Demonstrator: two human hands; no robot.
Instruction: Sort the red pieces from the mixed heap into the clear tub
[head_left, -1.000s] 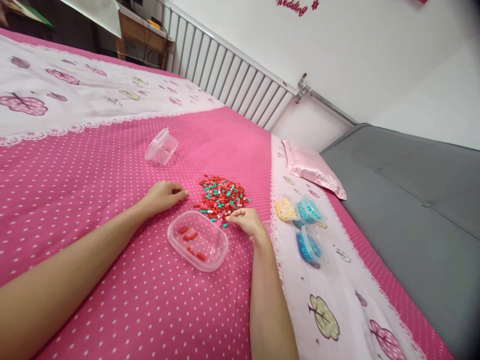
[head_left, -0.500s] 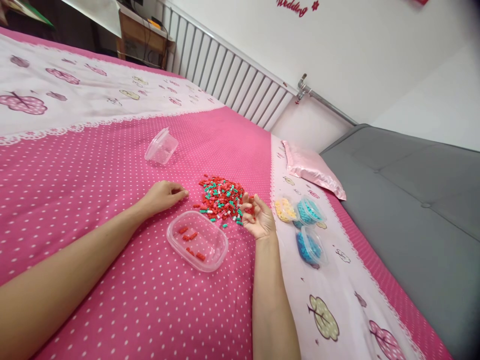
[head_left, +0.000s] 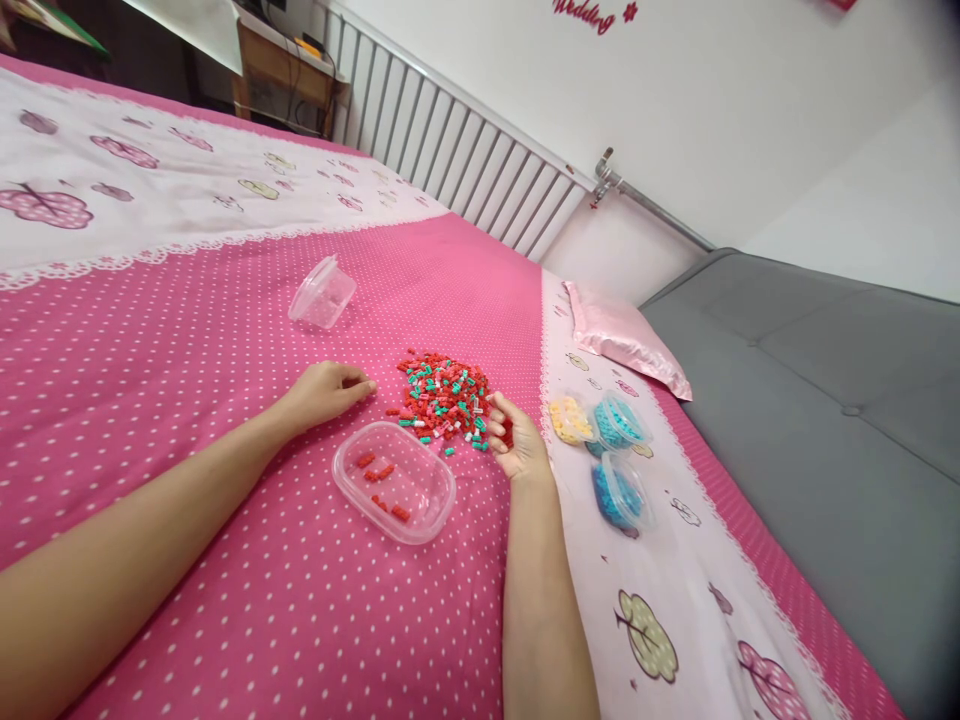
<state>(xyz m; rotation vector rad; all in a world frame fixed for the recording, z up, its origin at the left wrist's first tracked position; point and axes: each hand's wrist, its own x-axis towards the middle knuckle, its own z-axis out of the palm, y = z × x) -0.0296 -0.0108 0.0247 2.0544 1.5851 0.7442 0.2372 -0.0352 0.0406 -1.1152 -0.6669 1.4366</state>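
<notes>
A pile of small red, green and white bricks (head_left: 442, 390) lies on the pink dotted bedspread (head_left: 225, 400). My right hand (head_left: 514, 440) rests palm-up at the pile's right edge, its fingers curled round some red bricks. Left of the pile, my left hand (head_left: 326, 390) lies on the spread with its fingers loosely curled and pinched; what it holds, if anything, is hidden. A clear oval container (head_left: 395, 482) with a few red bricks inside sits just in front of the pile, between my forearms.
An empty clear tub (head_left: 324, 292) lies tipped over behind the pile. Three lidded tubs stand to the right: one of yellow bricks (head_left: 570, 418) and two of blue bricks (head_left: 619, 420) (head_left: 619, 492). A pink pillow (head_left: 626, 338) and a grey mattress (head_left: 825, 420) lie further right.
My right hand has left the pile's front edge, turned palm-up with red bricks in it, then curled its fingers over them. My left hand has stayed put.
</notes>
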